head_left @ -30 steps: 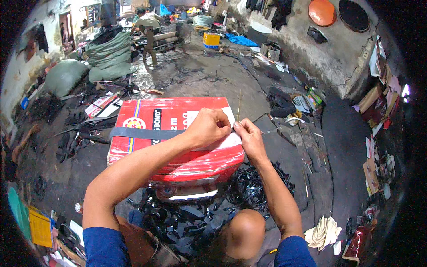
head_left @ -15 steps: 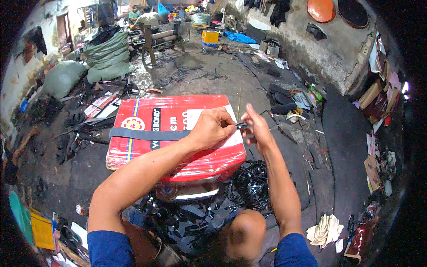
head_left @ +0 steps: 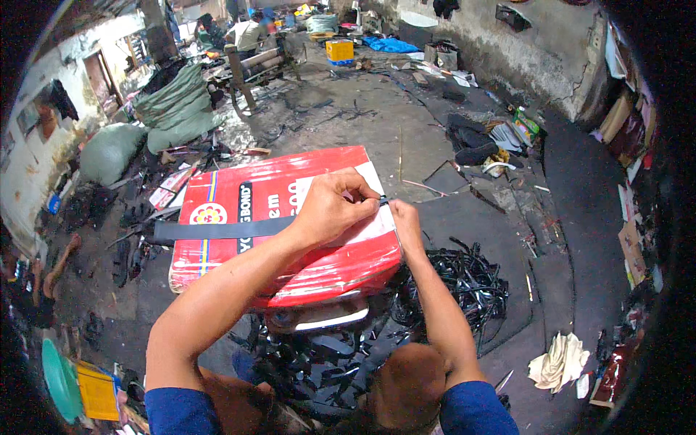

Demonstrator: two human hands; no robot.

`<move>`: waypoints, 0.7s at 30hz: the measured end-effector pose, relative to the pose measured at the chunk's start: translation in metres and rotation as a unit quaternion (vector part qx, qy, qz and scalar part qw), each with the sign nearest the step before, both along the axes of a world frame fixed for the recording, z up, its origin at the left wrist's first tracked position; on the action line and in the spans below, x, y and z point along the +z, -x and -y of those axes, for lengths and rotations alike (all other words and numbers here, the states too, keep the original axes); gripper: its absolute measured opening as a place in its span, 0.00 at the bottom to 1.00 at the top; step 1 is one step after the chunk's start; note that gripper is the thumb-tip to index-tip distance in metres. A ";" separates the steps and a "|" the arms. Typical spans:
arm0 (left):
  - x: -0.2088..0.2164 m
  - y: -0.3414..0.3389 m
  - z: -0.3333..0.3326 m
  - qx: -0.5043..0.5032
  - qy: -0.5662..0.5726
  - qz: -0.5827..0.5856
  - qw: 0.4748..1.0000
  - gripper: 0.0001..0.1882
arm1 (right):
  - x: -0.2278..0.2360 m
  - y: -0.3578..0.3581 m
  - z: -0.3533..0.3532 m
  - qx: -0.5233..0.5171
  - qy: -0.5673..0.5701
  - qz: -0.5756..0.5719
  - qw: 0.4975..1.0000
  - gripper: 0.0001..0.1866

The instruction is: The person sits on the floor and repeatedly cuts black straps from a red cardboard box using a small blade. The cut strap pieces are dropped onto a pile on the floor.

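Note:
A red cardboard box (head_left: 341, 268) stands in front of my knees, its surface shiny. A flat dark grey strip (head_left: 210, 230) lies across its top, the left end sticking out past the box edge. My left hand (head_left: 333, 206) rests over the right part of the box, thumb and fingers pinched on the strip near its right end. Just beyond the box's right edge, my right hand (head_left: 407, 223) is closed close to a small dark end that shows between the two hands. What its fingers hold is hidden.
A tangle of thin black strips (head_left: 471, 283) lies right of the box, with black scraps (head_left: 326, 362) between my legs. Green sacks (head_left: 112, 152) stand at the far left, a yellow crate (head_left: 338, 51) farther back. Crumpled cream cloth (head_left: 558, 362) lies at the lower right.
My right hand has gone from spread fingers to a closed grip and dropped slightly beside the box edge. My left hand keeps its pinch. The whole view has shifted a little.

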State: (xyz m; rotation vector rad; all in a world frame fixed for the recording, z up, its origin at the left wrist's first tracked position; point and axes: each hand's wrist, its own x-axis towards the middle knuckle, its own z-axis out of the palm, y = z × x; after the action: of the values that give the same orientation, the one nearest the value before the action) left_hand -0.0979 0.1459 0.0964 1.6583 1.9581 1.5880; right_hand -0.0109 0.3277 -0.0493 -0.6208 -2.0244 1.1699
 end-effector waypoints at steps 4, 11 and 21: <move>0.000 0.003 0.004 -0.003 0.005 0.021 1.000 0.04 | -0.069 -0.011 0.010 -0.036 0.017 0.034 0.999 0.18; 0.008 -0.001 -0.003 -0.002 0.023 -0.001 1.000 0.05 | -0.205 -0.037 -0.017 -0.117 -0.015 0.142 0.983 0.19; 0.000 -0.001 0.001 0.000 0.006 0.015 1.000 0.04 | -0.275 -0.088 -0.008 -0.108 -0.016 0.316 0.942 0.15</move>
State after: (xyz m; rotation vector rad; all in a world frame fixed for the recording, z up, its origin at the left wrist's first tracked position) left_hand -0.0964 0.1449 0.0963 1.6203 1.9493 1.5885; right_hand 0.0772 0.3355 -0.3241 -1.2966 -2.4020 0.8670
